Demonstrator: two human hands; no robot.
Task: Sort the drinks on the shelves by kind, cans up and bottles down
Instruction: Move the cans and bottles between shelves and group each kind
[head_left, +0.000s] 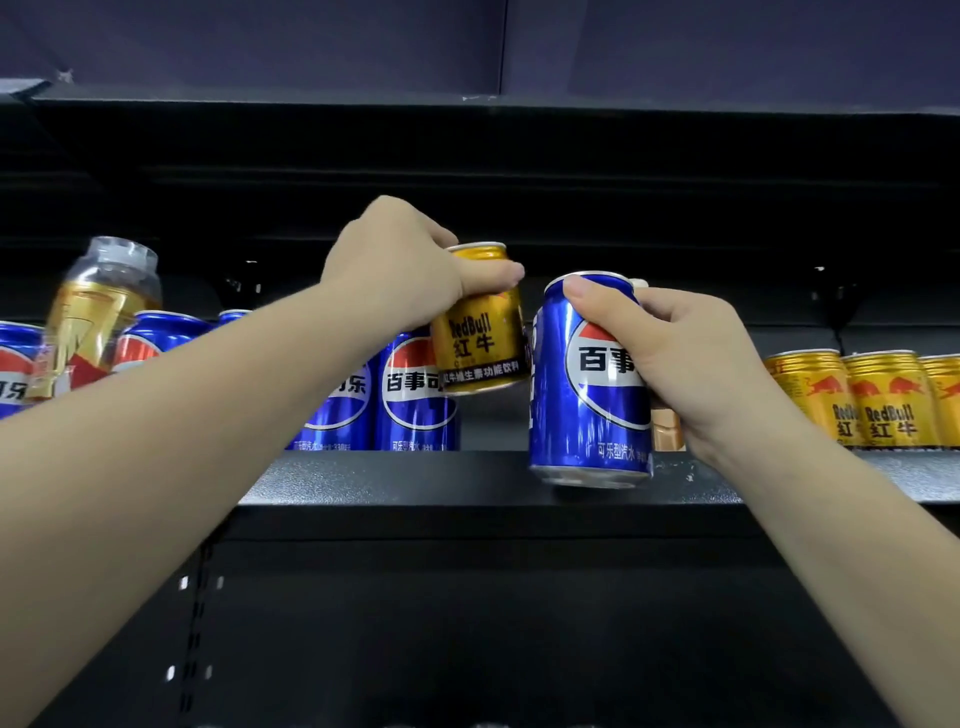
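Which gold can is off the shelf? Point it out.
The gold can gripped in the left hand, tilted above the blue cans. The other gold cans stand upright on the shelf at the right.

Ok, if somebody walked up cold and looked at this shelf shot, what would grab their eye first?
Probably the two raised hands mid-frame: the left hand grips a gold Red Bull can held in the air, and the right hand holds a blue Pepsi can at the shelf edge. Next, the tilted clear bottle among the Pepsi cans at far left, the odd one out.
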